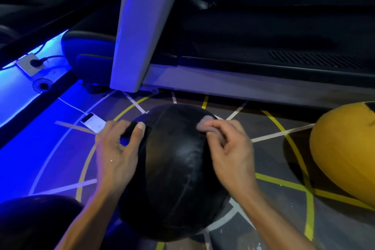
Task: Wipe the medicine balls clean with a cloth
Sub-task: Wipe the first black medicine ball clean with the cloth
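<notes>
We see a black ball (174, 168) resting on the marked floor (274, 219), between both hands. The left hand (115, 148) pinches a dark strap (132, 128) at the ball's upper left; the right hand (229, 148) pinches a small pale cloth (205, 125) against its upper right. A yellow ball (345, 148) lies nearby on the right.

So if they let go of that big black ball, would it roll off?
Probably not far. The black ball looks soft and stitched in panels, sagging slightly on the floor, so it likely settles. It seems heavy for its size, and both hands steady it.
</notes>
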The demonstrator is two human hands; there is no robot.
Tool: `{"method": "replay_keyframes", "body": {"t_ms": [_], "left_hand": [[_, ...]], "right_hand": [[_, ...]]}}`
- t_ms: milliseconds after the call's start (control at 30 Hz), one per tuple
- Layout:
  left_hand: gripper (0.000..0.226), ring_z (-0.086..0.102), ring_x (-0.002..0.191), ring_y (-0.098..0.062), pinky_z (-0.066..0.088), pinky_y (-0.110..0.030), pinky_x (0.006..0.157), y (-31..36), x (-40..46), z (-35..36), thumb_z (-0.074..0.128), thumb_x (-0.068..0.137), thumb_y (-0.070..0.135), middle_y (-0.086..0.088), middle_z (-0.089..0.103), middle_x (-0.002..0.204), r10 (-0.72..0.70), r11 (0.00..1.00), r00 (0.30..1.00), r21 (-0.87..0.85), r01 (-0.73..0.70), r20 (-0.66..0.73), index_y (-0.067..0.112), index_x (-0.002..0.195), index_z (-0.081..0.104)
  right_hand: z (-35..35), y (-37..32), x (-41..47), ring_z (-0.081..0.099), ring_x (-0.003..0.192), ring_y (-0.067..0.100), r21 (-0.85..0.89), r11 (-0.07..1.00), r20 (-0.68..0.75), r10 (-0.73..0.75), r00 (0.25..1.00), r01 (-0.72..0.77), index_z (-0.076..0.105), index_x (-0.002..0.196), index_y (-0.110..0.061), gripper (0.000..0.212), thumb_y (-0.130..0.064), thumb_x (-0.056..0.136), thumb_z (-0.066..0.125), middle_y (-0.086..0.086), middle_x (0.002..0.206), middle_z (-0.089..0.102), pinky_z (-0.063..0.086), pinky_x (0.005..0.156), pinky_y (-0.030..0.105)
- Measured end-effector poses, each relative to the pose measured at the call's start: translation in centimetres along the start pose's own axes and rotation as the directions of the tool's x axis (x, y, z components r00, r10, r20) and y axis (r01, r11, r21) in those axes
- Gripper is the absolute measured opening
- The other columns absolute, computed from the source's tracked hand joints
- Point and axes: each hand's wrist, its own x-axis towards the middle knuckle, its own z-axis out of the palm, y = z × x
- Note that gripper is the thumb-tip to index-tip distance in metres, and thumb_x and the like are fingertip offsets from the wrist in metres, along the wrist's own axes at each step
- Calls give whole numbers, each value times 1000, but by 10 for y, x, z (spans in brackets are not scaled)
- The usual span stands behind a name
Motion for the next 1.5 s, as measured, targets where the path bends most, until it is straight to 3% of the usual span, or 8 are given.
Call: {"method": "replay_keyframes", "body": {"t_ms": [167, 333, 567, 800, 900, 1067, 1267, 1500], "left_hand": [[19, 55, 101, -28, 44, -37, 89, 6, -15, -5, 61, 93, 48, 17, 57, 93, 8, 1000, 1000, -27, -8, 11, 32, 84, 66], [12, 45, 104, -20, 28, -2, 84, 18, -39, -6, 63, 97, 42, 18, 58, 100, 21, 1000, 1000, -19, -20, 19, 33, 91, 69], [5, 48, 105, -21, 31, -2, 84, 22, -47, -6, 66, 95, 40, 21, 58, 105, 104, 994, 994, -27, -103, 35, 45, 96, 67], [10, 51, 113, -24, 27, 4, 83, 26, -53, -8, 65, 93, 36, 18, 61, 107, 116, 991, 990, -70, -111, 74, 43, 97, 71], [9, 50, 115, -18, 28, -5, 94, 21, -52, -7, 62, 94, 46, 20, 61, 109, 132, 990, 985, -59, -127, 107, 46, 96, 71], [11, 55, 119, -18, 39, -26, 102, 16, -45, -10, 62, 93, 45, 19, 65, 116, 198, 977, 964, -117, -179, 176, 41, 95, 72], [21, 56, 124, -19, 39, -22, 106, 15, -37, -15, 64, 93, 42, 15, 70, 121, 263, 957, 920, -197, -212, 290, 29, 102, 77], [22, 58, 121, -19, 40, -22, 105, 12, -27, -14, 65, 92, 41, 17, 71, 117, 308, 947, 892, -196, -254, 330, 25, 100, 78]], "right_hand": [[14, -27, -13, 55, 84, 17, -121, 809, 411, -487, 771, 575, 74, 108, -29, 23, -21, 104, 53, -3, 96, 54, 50, 74, 32], [-1, 19, 64, 65, 87, 11, -222, 972, 194, -35, 980, 79, 76, 101, -31, 18, -20, 98, 62, -8, 98, 69, 55, 85, 42], [14, -44, -23, 60, 90, 21, -39, 865, 462, -428, 777, 500, 72, 112, -23, 18, -22, 103, 58, -2, 99, 59, 51, 80, 38], [-6, 13, 72, 68, 84, 15, -247, 968, 267, 29, 963, 39, 71, 93, -23, 11, -18, 97, 63, -8, 87, 73, 56, 78, 44], [3, -7, 56, 66, 91, 15, -173, 976, 261, -81, 962, 130, 72, 100, -27, 12, -27, 99, 60, -8, 94, 71, 54, 85, 43], [0, -26, 21, 56, 93, 10, -65, 849, 425, -452, 784, 524, 77, 111, -32, 20, -20, 96, 69, -8, 100, 61, 43, 85, 18], [-27, 35, 69, 67, 93, 3, -269, 962, 224, 20, 974, 42, 74, 97, -34, 17, -18, 93, 72, -10, 99, 69, 49, 75, 14], [1, -17, 22, 54, 87, 7, -98, 848, 375, -453, 809, 520, 79, 105, -27, 20, -14, 96, 67, -7, 97, 64, 40, 83, 11]]}}
